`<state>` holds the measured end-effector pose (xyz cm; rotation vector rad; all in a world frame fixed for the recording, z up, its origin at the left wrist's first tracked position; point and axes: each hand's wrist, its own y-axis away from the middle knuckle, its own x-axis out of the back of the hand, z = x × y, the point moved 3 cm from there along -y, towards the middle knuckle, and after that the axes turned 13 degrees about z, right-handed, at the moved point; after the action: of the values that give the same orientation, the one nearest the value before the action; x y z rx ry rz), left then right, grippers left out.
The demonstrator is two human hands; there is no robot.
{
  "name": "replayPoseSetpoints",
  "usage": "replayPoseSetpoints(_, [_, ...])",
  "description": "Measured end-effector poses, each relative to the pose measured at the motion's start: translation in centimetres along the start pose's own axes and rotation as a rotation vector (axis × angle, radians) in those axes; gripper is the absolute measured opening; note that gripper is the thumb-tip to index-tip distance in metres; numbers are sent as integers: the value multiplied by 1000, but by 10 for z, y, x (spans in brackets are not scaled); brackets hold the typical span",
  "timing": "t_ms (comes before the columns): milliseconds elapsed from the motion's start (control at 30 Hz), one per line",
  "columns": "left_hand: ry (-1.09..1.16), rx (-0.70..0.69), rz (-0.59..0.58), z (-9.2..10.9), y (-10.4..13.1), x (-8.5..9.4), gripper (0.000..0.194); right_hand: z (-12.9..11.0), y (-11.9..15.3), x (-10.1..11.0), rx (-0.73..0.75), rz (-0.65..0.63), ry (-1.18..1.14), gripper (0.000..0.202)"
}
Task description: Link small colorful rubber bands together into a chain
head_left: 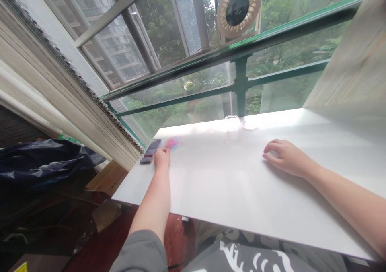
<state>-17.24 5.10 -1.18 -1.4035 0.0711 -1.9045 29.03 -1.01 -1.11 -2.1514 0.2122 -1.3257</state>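
My left hand (162,158) rests on the white table with its fingers curled closed. It lies between a phone (151,151) and a small pile of pink, red and blue bits (173,143), perhaps little rubber bands. Whatever those fingers may hold is too small or hidden to make out. On the right, my right hand (283,155) lies on the tabletop, loosely curved, thumb apart from the fingers, nothing visible in it. Farther back stands a clear jar (232,127), washed out by glare, and beside it a round clear lid (250,125).
The white table (211,183) runs along a window with a green railing (240,83). A round gold-framed mirror (221,12) stands on the sill. Curtains hang at both sides. A cardboard box (110,177) and a dark plastic bag (45,163) are at the left.
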Motion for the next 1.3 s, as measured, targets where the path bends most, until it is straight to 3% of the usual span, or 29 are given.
replayPoseSetpoints(267, [113,63,66,-2,1,8,24,0,0,2,-5,-16,-8,24])
replayPoseSetpoints(467, [269,97,205,-7,1,10,23,-1,1,3,-26,-21,-24,25])
replayPoseSetpoints(600, [435,57,209,4,9,11,24,0,0,3,-23,-26,-29,24])
replayPoseSetpoints(733, [611,-73,147,37,29,12,26,-2,-1,2,-22,-21,-31,23])
replayPoseSetpoints(867, [760,-237,-1,77,49,13,25,-6,0,1,-34,-11,-30,22])
replayPoseSetpoints(1067, [899,-259,-63,119,59,23,26,-11,-5,0,-47,-36,-72,19])
replayPoseSetpoints(1300, [973,-409,-394,186,112,15,25,-42,-18,-8,-220,-75,-351,22])
